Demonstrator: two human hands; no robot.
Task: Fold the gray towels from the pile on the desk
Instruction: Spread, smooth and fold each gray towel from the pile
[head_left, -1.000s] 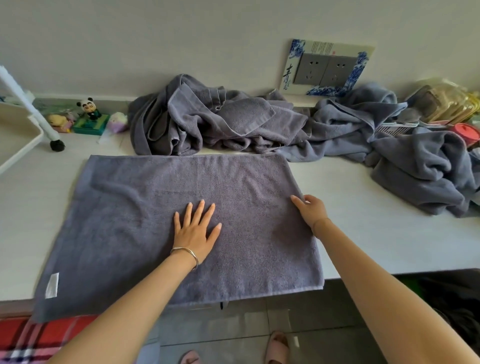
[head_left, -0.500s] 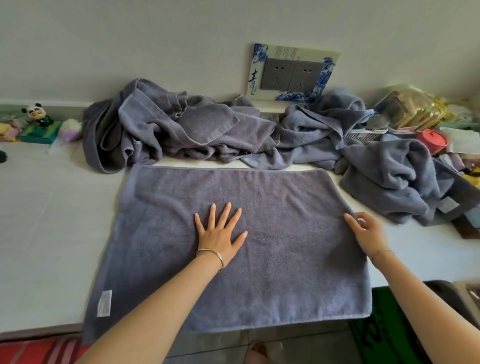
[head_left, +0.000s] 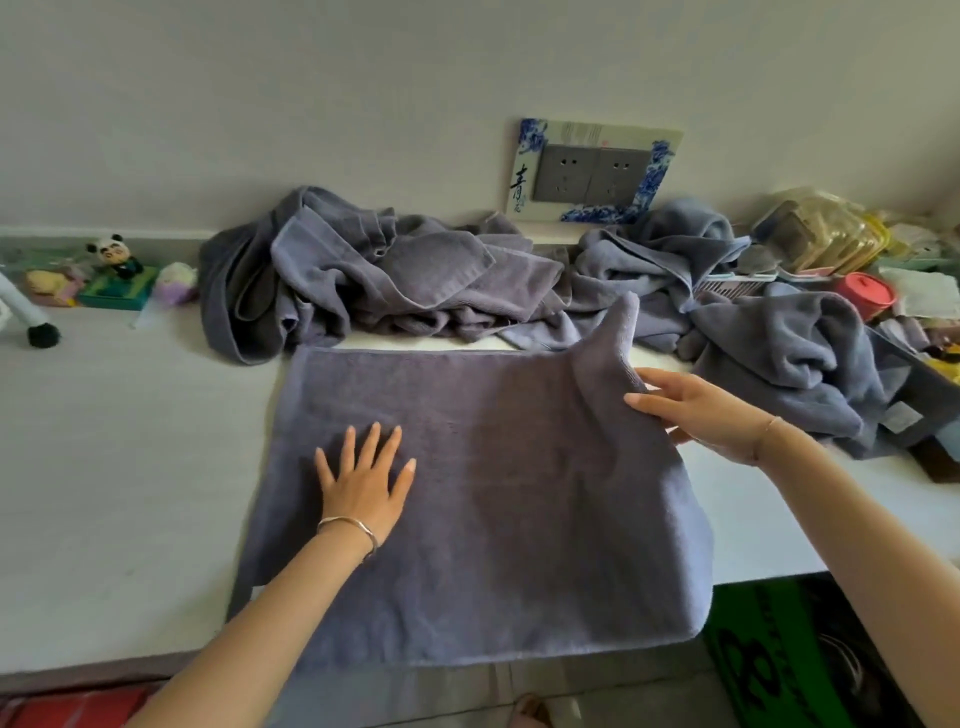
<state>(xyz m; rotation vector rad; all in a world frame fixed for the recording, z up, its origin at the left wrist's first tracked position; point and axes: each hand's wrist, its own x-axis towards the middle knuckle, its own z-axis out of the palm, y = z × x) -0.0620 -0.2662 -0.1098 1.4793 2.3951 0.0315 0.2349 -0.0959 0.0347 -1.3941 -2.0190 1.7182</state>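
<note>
A gray towel (head_left: 519, 493) lies spread on the white desk (head_left: 119, 467), its near edge hanging over the front. My left hand (head_left: 363, 483) rests flat on its left half with fingers spread. My right hand (head_left: 696, 410) grips the towel's right edge and holds it lifted, so the far right corner stands up in a peak. Behind it, a pile of crumpled gray towels (head_left: 395, 280) stretches along the wall, with another heap (head_left: 784, 353) at the right.
A panda figurine (head_left: 117, 254) and small toys sit at the back left. A socket plate (head_left: 592, 174) is on the wall. Plastic containers (head_left: 826, 234) and a red lid (head_left: 865, 296) crowd the back right. A dark box (head_left: 930, 395) sits at the right edge.
My right hand has taken hold of the towel's right edge and raised it off the desk. My left hand has slid left across the towel. The view shifted.
</note>
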